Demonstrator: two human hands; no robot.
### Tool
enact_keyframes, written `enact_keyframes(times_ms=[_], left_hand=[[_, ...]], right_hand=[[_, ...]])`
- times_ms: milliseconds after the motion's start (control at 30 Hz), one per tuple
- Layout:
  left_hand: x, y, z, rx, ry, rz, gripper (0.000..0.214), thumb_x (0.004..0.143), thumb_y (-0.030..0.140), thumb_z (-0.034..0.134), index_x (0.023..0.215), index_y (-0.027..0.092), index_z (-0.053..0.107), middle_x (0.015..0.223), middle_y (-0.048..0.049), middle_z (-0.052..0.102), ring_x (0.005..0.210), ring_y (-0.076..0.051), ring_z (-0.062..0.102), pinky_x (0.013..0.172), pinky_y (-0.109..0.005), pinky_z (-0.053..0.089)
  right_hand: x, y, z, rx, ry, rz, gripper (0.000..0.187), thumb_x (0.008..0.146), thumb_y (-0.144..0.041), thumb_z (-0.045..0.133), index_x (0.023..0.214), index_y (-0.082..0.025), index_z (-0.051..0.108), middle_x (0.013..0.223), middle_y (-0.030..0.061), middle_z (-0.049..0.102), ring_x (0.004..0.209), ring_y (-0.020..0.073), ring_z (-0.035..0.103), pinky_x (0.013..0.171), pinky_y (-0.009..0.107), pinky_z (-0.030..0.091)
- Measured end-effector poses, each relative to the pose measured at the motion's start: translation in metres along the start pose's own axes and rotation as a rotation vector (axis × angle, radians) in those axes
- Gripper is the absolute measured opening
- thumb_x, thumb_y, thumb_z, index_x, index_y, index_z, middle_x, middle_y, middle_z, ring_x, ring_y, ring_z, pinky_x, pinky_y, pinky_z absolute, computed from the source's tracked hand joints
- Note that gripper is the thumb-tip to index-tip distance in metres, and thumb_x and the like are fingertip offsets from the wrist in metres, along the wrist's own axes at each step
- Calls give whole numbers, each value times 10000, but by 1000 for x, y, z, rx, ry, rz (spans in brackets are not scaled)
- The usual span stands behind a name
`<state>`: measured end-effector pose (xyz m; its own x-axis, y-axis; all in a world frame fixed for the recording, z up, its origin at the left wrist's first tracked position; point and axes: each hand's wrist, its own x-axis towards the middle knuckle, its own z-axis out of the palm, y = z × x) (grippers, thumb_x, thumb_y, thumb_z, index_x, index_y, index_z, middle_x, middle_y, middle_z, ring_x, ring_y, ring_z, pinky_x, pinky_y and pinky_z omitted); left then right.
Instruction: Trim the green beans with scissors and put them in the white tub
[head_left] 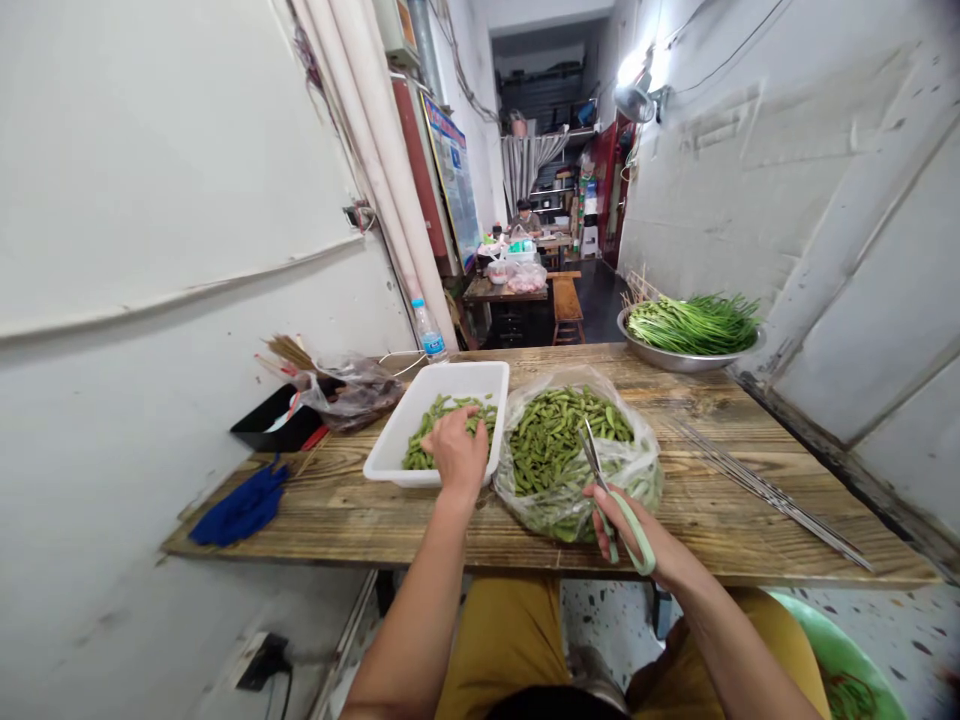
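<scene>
My left hand (459, 447) reaches over a white plastic tub (381, 455) with a layer of green soybean pods (417, 448) in it. Its fingers look loosely bent and apart, and I make out nothing between them, though the fingertips are partly hidden. My right hand (616, 517) is closed around scissors (634, 530) with pale green handles. Their metal blades point up and away, over the front right part of a clear plastic bag (643, 462). That bag stands open beside the tub, full of more pods (551, 430).
A metal bowl of green stalks (694, 325) stands at the back right. Metal skewers (772, 487) lie on the wooden table (337, 510). On the left are a blue glove (240, 505), a black tray (274, 420) and a water bottle (430, 335). A person (525, 218) sits farther back.
</scene>
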<state>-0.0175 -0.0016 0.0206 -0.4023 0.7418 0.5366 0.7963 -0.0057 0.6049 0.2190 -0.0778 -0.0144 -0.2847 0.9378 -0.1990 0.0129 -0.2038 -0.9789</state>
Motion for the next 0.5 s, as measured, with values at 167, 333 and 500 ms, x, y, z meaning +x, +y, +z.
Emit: enact_keyframes(times_ms=[167, 333, 500], left_hand=[[-11, 8, 5, 152, -410, 403, 236, 761, 193, 560, 961, 237, 677, 1048, -74, 625, 999, -231, 526, 871, -387, 338], [-40, 13, 30, 194, -798, 632, 146, 746, 199, 596, 856, 225, 688, 857, -58, 656, 918, -227, 557, 846, -391, 321], [-43, 12, 41, -24, -757, 505, 116, 746, 274, 599, 775, 175, 652, 843, -65, 659, 899, -215, 577, 822, -352, 360]], right_hand=[[4, 5, 1, 3, -11, 3, 394, 802, -583, 465, 695, -205, 425, 614, -54, 465, 461, 72, 446, 407, 192, 395], [1, 4, 0, -25, -11, 2, 367, 793, -570, 485, 737, -208, 456, 611, -61, 464, 449, 71, 442, 398, 184, 393], [-3, 2, 0, -16, -9, -13, 356, 788, -559, 502, 759, -205, 466, 601, -67, 463, 440, 67, 438, 393, 182, 394]])
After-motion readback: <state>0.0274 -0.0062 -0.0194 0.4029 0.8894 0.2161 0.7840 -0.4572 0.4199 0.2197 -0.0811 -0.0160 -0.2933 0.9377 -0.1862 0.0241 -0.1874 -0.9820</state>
